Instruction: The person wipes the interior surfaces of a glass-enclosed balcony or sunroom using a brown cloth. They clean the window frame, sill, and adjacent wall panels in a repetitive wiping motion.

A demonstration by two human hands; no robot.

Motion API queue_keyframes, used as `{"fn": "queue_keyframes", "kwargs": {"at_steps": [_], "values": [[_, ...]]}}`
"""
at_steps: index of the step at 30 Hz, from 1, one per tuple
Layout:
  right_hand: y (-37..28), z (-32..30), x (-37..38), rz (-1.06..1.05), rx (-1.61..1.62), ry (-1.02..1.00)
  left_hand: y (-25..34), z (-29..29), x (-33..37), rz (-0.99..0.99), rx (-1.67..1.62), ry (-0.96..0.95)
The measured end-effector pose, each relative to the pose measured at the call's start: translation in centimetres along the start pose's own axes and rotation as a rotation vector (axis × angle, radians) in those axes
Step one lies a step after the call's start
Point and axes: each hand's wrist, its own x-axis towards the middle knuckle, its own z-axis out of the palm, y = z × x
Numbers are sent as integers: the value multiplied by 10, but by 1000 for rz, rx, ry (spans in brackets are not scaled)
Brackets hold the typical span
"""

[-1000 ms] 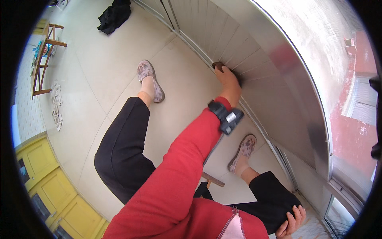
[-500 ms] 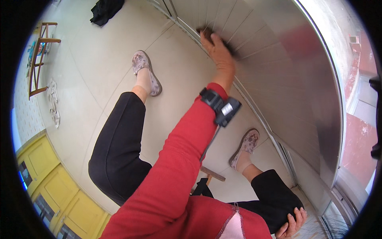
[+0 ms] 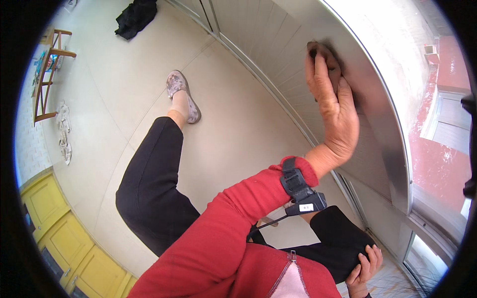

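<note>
My left hand [image 3: 333,99], in a red sleeve, reaches across to a silvery metal panel [image 3: 278,39]. Its fingers press a small dark cloth-like piece [image 3: 313,51] against the panel's smooth band near the outer edge. The palm hides most of that piece, so its exact kind cannot be told. A dark blurred reflection shows beside the fingers. On my left wrist sits a black strap with a small box [image 3: 306,203]. My right hand [image 3: 366,268] rests over my bent right knee [image 3: 343,238], fingers somewhat apart, with no object visible in it.
A black cloth [image 3: 135,19] lies on the tiled floor [image 3: 233,109] at the far left. Along the left stand a wooden stool [image 3: 49,74], a pale crumpled cloth [image 3: 64,131] and yellow cabinets [image 3: 64,233]. Beyond the panel's right edge shows a red-and-white surface [image 3: 442,169].
My left hand has slid right along the panel, from its ribbed part near the floor edge to the smooth outer band, turning at the wrist. My right hand stays on the knee.
</note>
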Motion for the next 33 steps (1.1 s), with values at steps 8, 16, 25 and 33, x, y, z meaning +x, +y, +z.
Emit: {"fn": "queue_keyframes", "kwargs": {"at_steps": [8, 16, 25, 33], "values": [[-1, 6, -5, -23, 59, 86, -53, -15, -57, 45, 185, -29], [7, 7, -9, -40, 68, 62, -190, -84, -33, -464, 521, 354], [11, 1, 0, -22, 57, 3, -202, -84, -41, -1016, 76, 488], [-9, 9, 14, -67, 110, 215, 5, 17, -52, -569, -223, 272]]}}
